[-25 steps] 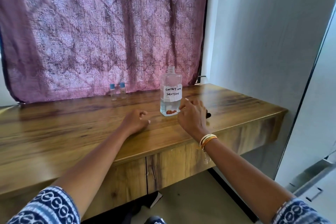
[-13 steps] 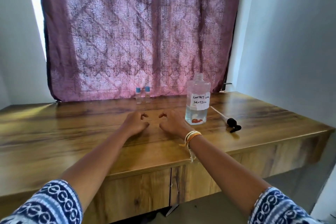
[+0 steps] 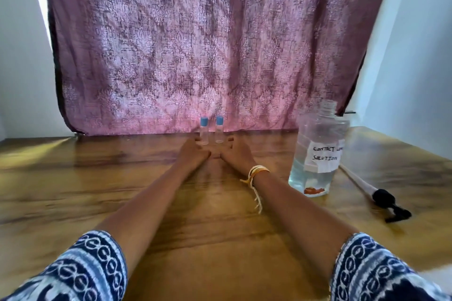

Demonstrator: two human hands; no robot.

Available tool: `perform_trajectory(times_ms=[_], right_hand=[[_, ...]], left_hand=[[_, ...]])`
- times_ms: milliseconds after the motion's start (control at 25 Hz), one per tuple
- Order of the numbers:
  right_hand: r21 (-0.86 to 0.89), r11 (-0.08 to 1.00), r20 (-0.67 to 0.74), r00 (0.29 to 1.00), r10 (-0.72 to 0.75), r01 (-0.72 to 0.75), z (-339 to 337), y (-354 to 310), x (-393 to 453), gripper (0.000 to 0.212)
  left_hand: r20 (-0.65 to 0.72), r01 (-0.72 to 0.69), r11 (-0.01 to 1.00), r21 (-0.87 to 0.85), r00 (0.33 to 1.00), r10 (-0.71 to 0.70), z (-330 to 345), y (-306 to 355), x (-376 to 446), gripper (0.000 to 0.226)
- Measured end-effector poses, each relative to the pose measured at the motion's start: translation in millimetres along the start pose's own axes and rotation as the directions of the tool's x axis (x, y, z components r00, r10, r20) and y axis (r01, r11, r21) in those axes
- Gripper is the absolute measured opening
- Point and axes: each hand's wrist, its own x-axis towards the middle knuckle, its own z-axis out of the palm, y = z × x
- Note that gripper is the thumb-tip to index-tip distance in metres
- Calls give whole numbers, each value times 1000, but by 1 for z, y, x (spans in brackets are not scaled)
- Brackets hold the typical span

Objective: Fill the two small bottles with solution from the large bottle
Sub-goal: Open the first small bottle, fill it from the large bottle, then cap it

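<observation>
L hand [image 3: 193, 154]: on table [image 3: 73, 203], fingers out, just short of L vial [image 3: 204, 131]
R hand [image 3: 238, 154]: same, near R vial [image 3: 219, 129]
Vials: capped, upright
Bottle [image 3: 318, 151]: uncapped, right; pump [image 3: 376, 194] lying beside

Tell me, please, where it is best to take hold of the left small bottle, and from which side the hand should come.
Grip the clear body of the left small bottle below its blue cap, probably with the left hand coming from its outer left side. It stands upright, close beside the right small bottle, so the gap between them looks too narrow for fingers.
</observation>
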Motion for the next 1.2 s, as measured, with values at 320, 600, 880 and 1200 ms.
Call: perform_trajectory(times_ms=[320, 600, 880, 1200], right_hand=[[-13, 997, 49, 996, 71, -70, 23, 3, 78, 79], [-69, 997, -5, 1000, 18, -18, 33, 11, 99, 24], [-5, 1000, -46, 999, -19, 19, 18, 6, 62, 25], [33, 997, -35, 997, -71, 72, -17, 0, -37, 19]], left_hand=[[-53, 13, 997, -70, 998, -17, 21, -17, 75, 86], [-62, -23, 1000, 15, 998, 24, 30, -32, 94, 46], [-24, -52, 997, 54, 998, 53, 12, -21, 67, 36], [57, -147, 988, 43, 988, 144, -14, -9, -21, 32]])
